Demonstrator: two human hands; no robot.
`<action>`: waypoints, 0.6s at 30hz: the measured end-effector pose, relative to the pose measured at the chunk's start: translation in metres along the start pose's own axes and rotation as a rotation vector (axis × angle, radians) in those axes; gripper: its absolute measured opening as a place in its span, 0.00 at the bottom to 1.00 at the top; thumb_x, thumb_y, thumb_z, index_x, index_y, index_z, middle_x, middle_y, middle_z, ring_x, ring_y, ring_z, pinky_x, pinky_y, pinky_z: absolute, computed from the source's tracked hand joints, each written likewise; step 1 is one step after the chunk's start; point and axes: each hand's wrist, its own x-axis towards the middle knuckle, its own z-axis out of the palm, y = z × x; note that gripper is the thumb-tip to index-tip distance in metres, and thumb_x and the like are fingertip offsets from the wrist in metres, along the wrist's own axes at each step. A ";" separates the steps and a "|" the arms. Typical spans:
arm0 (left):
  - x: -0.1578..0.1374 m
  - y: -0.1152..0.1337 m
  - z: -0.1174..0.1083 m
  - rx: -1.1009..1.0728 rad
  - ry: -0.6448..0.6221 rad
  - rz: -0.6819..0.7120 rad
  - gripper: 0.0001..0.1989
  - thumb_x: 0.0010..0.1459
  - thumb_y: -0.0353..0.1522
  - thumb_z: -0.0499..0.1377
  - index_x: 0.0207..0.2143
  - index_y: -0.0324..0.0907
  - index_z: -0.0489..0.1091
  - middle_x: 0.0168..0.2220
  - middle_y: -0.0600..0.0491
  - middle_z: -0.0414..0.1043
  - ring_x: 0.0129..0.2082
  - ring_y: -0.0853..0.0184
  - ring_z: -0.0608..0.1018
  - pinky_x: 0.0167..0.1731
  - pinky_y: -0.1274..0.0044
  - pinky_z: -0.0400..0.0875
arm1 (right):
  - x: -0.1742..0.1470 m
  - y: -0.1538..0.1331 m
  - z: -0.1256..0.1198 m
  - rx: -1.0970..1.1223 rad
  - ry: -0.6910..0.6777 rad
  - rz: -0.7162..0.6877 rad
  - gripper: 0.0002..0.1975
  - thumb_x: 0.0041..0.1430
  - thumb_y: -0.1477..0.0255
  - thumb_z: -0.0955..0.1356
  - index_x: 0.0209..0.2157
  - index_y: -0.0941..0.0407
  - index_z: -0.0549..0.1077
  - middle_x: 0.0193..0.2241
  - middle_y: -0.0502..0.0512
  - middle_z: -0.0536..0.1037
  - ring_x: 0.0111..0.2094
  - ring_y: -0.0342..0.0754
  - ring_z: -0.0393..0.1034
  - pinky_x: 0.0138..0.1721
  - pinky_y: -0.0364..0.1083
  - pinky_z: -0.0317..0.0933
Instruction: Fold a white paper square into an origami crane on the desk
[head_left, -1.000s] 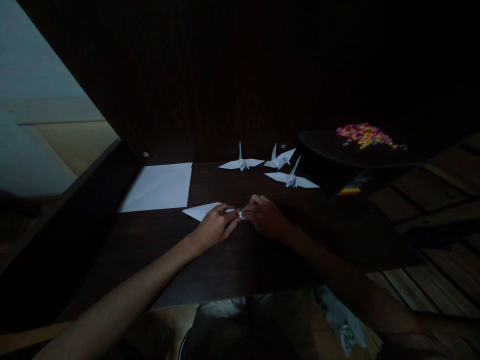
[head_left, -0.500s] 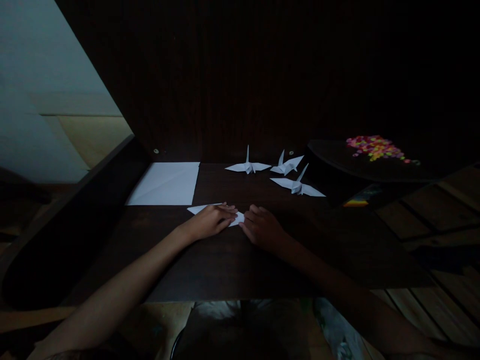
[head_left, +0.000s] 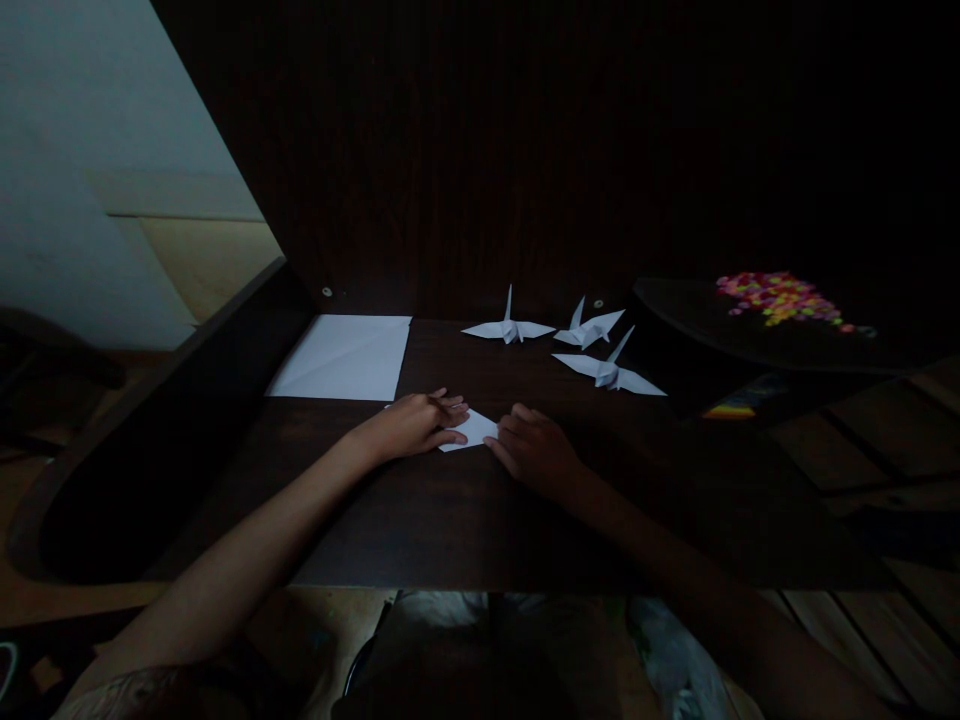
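Observation:
A small folded white paper [head_left: 475, 428] lies on the dark desk, partly hidden under my hands. My left hand [head_left: 421, 424] rests over its left part, fingers stretched out and pressing it flat. At the paper's right tip, my right hand [head_left: 535, 450] has its thumb and curled fingers closed on the corner. Three white paper cranes stand beyond my hands: one crane [head_left: 511, 330] at the back, a second crane [head_left: 589, 328] to its right, and a third crane [head_left: 609, 374] nearer me.
A creased white paper sheet [head_left: 346, 358] lies at the desk's back left, beside the raised side panel [head_left: 150, 430]. On a dark shelf [head_left: 690, 315] at the right sits a heap of small colourful pieces [head_left: 780, 298]. Below it is a dark item with a rainbow edge [head_left: 731, 411].
My left hand has slid left along the folded paper, baring more of its middle. The right hand stays at the right tip. The whole view has shifted slightly.

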 end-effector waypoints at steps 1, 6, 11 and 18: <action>-0.001 -0.001 0.000 0.005 -0.007 0.004 0.21 0.64 0.41 0.54 0.55 0.40 0.68 0.56 0.45 0.69 0.58 0.61 0.69 0.62 0.66 0.57 | 0.000 0.000 0.000 0.001 -0.002 0.003 0.13 0.65 0.71 0.64 0.29 0.60 0.77 0.27 0.58 0.74 0.35 0.50 0.63 0.34 0.48 0.53; -0.004 0.001 -0.001 0.005 -0.039 0.011 0.24 0.64 0.41 0.53 0.57 0.37 0.65 0.58 0.43 0.66 0.61 0.60 0.66 0.62 0.66 0.57 | 0.000 0.000 0.000 -0.003 -0.002 0.007 0.14 0.65 0.69 0.64 0.30 0.60 0.77 0.28 0.58 0.75 0.36 0.50 0.64 0.35 0.48 0.52; -0.005 0.003 0.001 0.011 -0.026 0.006 0.23 0.65 0.40 0.52 0.58 0.37 0.64 0.59 0.43 0.65 0.61 0.61 0.65 0.62 0.65 0.57 | 0.001 -0.002 -0.002 -0.035 0.000 -0.020 0.15 0.65 0.68 0.63 0.29 0.60 0.77 0.28 0.59 0.75 0.36 0.51 0.63 0.35 0.49 0.51; -0.005 0.003 0.003 0.034 -0.021 0.016 0.23 0.66 0.41 0.51 0.58 0.37 0.65 0.58 0.43 0.66 0.61 0.60 0.66 0.62 0.65 0.56 | 0.002 -0.005 0.002 -0.087 0.091 -0.046 0.15 0.65 0.70 0.65 0.27 0.60 0.76 0.26 0.57 0.74 0.34 0.50 0.62 0.33 0.49 0.48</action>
